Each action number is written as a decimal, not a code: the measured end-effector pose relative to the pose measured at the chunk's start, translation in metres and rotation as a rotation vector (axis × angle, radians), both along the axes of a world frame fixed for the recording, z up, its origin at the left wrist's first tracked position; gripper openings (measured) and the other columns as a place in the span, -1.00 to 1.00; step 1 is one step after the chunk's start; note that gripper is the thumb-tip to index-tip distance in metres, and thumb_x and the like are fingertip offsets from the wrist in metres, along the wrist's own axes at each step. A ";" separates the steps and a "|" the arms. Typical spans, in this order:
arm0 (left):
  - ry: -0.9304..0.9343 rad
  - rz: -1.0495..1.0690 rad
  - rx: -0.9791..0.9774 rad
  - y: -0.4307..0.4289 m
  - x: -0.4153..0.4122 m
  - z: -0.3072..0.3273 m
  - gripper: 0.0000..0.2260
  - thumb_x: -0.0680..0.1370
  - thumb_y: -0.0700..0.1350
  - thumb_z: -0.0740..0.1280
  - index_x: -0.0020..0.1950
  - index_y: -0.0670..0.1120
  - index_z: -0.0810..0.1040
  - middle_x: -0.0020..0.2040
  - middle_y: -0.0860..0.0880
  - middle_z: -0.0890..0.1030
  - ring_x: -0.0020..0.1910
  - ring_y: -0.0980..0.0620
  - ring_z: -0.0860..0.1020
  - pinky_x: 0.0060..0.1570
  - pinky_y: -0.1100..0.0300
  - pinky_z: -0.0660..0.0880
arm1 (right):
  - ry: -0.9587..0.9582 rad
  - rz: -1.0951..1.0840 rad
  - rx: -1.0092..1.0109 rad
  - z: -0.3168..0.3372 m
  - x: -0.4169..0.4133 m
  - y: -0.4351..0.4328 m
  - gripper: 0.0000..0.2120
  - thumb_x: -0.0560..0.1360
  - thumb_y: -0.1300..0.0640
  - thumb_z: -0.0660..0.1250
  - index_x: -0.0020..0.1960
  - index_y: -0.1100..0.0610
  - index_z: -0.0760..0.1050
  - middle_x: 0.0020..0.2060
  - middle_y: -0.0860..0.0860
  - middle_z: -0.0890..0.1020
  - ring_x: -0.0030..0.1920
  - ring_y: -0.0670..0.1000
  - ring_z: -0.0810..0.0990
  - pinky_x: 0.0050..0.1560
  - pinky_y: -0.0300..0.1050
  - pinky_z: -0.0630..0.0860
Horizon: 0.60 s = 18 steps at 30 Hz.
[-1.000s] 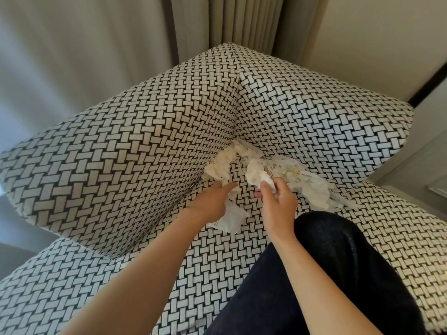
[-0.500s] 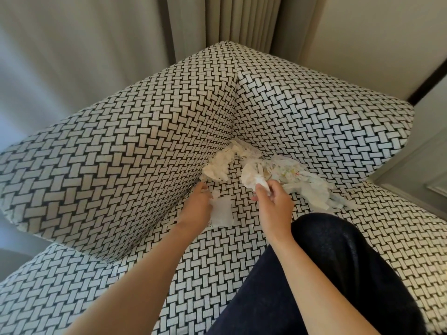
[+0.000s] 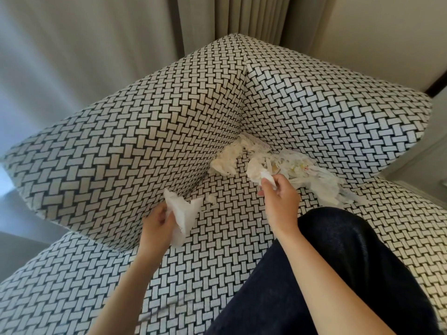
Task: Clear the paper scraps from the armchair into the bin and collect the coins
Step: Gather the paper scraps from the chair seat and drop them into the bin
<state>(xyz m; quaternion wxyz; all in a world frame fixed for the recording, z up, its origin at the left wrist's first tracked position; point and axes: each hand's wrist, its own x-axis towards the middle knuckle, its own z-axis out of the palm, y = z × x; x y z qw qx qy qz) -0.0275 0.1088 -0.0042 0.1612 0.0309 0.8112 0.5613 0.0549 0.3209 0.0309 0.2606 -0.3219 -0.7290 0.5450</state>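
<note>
The left hand (image 3: 158, 222) grips a white paper scrap (image 3: 182, 215) above the armchair (image 3: 145, 131) seat. The right hand (image 3: 280, 195) pinches another scrap (image 3: 267, 177) at the pile (image 3: 302, 168).

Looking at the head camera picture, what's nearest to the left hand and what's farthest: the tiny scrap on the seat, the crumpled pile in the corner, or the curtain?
1. The tiny scrap, on the seat just right of the left hand.
2. The crumpled pile, in the back corner of the armchair.
3. The curtain, behind the armchair, farthest.
</note>
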 end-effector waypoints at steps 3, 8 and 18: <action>0.062 -0.206 -0.207 0.005 0.005 -0.014 -0.84 0.58 -0.15 0.25 0.05 0.10 0.52 -0.15 0.02 0.61 -0.15 -0.08 0.58 -0.22 0.17 0.49 | -0.013 0.011 0.000 0.001 0.001 -0.001 -0.90 0.55 0.18 0.24 -0.13 0.14 0.49 -0.20 0.20 0.62 -0.15 0.25 0.58 -0.35 -0.27 0.38; 0.111 -0.372 -0.533 0.036 0.004 -0.023 -0.47 0.59 -0.04 0.22 0.50 0.14 0.08 0.06 0.02 0.51 -0.04 0.05 0.51 -0.14 0.19 0.50 | -0.022 0.016 -0.003 0.002 0.004 -0.001 -0.89 0.55 0.18 0.25 -0.12 0.16 0.50 -0.20 0.20 0.62 -0.14 0.25 0.59 -0.29 -0.16 0.43; 0.405 -0.552 -0.891 0.067 -0.019 -0.022 -0.63 0.60 -0.04 0.20 0.40 0.03 0.26 0.29 -0.04 0.31 0.04 0.00 0.49 -0.21 0.18 0.48 | -0.066 0.022 0.011 0.001 0.007 0.001 -0.88 0.54 0.17 0.26 -0.13 0.18 0.51 -0.25 0.21 0.61 -0.30 0.02 0.50 -0.40 -0.32 0.35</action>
